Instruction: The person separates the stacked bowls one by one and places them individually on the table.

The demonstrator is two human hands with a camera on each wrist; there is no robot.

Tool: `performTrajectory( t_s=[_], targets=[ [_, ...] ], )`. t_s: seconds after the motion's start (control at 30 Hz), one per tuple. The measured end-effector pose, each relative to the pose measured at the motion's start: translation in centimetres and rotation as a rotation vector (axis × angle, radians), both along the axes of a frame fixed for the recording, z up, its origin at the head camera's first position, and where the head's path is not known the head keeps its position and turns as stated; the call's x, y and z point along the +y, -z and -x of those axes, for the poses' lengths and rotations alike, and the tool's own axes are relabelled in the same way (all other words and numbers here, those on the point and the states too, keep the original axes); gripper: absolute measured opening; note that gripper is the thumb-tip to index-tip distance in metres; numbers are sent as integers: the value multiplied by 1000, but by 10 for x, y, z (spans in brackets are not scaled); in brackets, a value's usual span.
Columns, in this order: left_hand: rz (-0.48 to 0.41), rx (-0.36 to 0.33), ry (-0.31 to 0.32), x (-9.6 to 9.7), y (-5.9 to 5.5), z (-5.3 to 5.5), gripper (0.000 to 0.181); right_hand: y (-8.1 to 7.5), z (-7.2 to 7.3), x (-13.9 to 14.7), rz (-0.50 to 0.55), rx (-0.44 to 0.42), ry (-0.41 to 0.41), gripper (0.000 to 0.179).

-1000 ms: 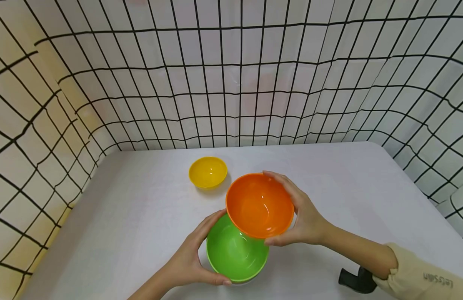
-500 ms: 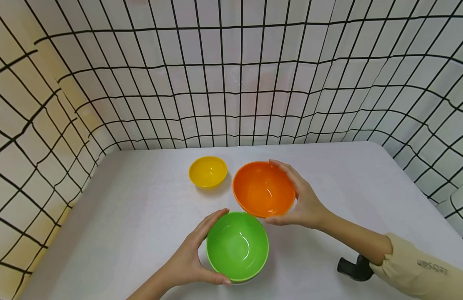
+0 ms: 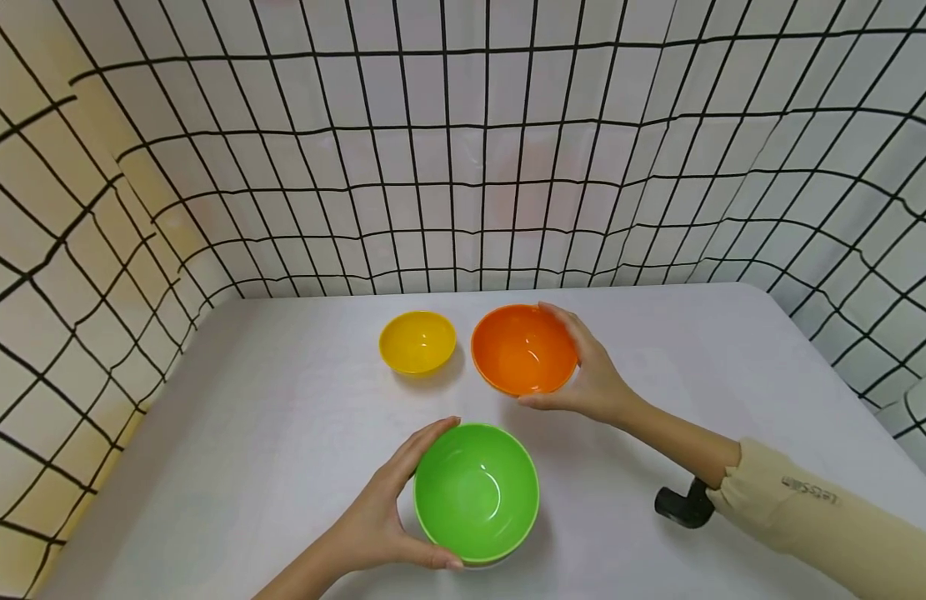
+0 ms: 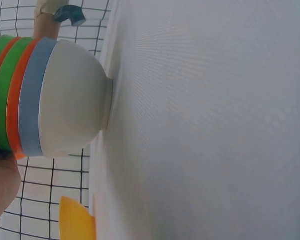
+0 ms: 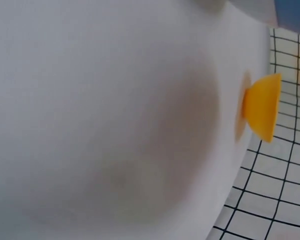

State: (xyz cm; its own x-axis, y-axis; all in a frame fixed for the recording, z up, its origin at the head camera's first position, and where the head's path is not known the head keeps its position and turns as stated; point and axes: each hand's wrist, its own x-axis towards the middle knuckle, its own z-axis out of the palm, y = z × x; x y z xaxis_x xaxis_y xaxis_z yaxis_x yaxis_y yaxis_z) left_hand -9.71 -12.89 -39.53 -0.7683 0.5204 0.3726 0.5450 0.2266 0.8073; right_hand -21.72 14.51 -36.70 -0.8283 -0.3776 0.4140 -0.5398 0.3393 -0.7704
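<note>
My left hand (image 3: 376,521) grips a stack of nested bowls near the front of the table, thumb and fingers spread round its side. Bright green is the top bowl (image 3: 478,492) seen from above. From the side, the left wrist view shows green and orange rims, a blue one (image 4: 32,97) and a white bowl (image 4: 72,97) at the bottom, its foot on the table. My right hand (image 3: 590,379) holds an orange bowl (image 3: 523,350) by its right side, thumb at the near rim and fingers at the far rim. Just left of it stands a small yellow bowl (image 3: 417,343).
A white cloth-like surface covers the table (image 3: 245,433). Black grid netting (image 3: 463,167) over white sheeting rises behind the table and at both sides. A black curved piece (image 3: 685,503) sits under the right sleeve (image 3: 800,508).
My right hand has carried the orange bowl from over the green bowl away to the far side, beside the yellow bowl. My left hand and the stack have stayed put.
</note>
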Motion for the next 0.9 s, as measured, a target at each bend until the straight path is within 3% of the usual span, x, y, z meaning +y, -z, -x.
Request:
performTrajectory(
  t_s=[0.37,0.9],
  targets=[
    [-7,9,0,0,1,0,114,18,30,-9,-61,-49,83,101],
    [-3,8,6,-1,2,1,115,48,51,-16,-81,-185,147,102]
  ],
)
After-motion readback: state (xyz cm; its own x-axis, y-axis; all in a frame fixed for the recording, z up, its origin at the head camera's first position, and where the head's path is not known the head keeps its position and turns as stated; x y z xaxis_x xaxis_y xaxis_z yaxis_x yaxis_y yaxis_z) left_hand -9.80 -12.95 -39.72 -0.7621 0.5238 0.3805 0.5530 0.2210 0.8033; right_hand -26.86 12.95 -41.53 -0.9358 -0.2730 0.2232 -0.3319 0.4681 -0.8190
